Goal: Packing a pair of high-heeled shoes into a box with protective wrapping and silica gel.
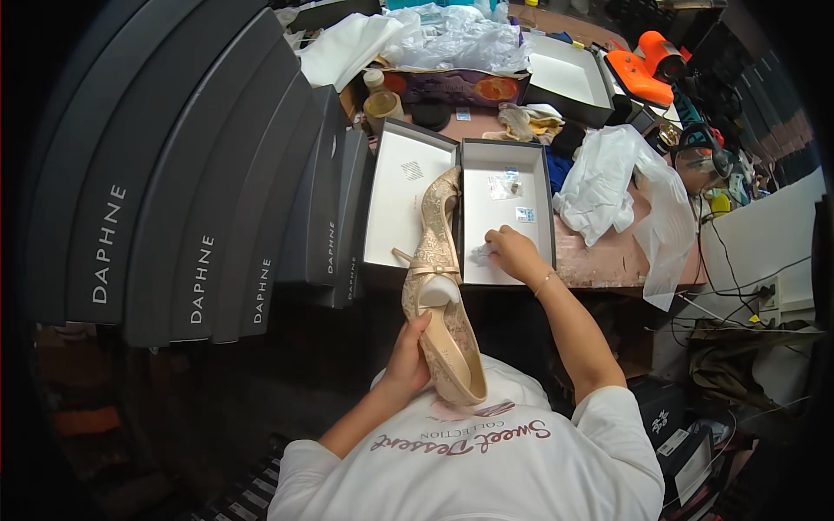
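A stack of dark shoe boxes point(174, 182) fills the nine o'clock side of the frame, beside a cluttered wooden surface point(608, 260) strewn with white tissue paper point(608, 178) at three o'clock and crumpled clear plastic point(456, 35) at twelve. At centre an open shoe box point(507, 213) lies next to its upturned lid point(408, 204), both white inside. The left hand point(408, 360) has its fingers wrapped around the rear of a beige lace high-heeled shoe point(439, 295), held toe-up over the seam between lid and box, with a white wad stuffed inside near the bow. The right hand point(512, 252) reaches into the box at its six o'clock end, fingers pinched narrowly on a small white scrap of paper point(482, 253). Small clear packets point(504, 187) sit toward the box's twelve o'clock end. Judged from this, the work goes best with the shoe kept steady and clear of the box wall while the scrap is lifted cleanly, the packets left undisturbed.
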A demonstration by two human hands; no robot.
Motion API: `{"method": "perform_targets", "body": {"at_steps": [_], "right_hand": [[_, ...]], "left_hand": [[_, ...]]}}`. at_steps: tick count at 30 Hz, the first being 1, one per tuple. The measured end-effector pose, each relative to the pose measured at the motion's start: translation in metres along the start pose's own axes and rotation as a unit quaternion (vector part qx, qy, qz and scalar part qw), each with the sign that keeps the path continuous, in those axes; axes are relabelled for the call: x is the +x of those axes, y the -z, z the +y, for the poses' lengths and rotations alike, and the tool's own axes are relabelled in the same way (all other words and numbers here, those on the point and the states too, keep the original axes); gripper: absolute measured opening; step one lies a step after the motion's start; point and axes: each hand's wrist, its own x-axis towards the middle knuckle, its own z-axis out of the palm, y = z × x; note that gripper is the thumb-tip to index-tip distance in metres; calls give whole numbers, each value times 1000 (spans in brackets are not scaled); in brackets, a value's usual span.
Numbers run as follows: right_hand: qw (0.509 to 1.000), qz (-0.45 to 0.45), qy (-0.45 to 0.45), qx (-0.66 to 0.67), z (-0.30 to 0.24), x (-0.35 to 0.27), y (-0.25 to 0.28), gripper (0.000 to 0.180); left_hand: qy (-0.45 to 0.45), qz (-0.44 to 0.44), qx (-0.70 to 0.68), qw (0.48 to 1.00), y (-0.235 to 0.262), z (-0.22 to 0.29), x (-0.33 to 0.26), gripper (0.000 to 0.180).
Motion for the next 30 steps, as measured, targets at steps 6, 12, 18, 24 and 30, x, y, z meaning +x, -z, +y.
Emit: {"method": "perform_targets", "body": {"at_steps": [6, 12, 18, 24, 30], "right_hand": [[939, -21, 67, 336, -120, -47, 79, 26], [979, 119, 134, 97, -140, -48, 42, 19], [979, 165, 117, 30, -125, -43, 40, 38], [926, 35, -2, 376, -117, -45, 54, 100], [944, 35, 11, 327, -113, -27, 60, 86]], "left_hand": [[-104, -8, 22, 994, 11, 1, 18, 54], [-152, -13, 149, 977, -14, -4, 11, 55], [-120, -22, 84, 989, -12, -16, 10, 55], [-15, -33, 93, 995, -12, -13, 5, 47], [-47, -9, 111, 993, -22, -6, 9, 48]]}}
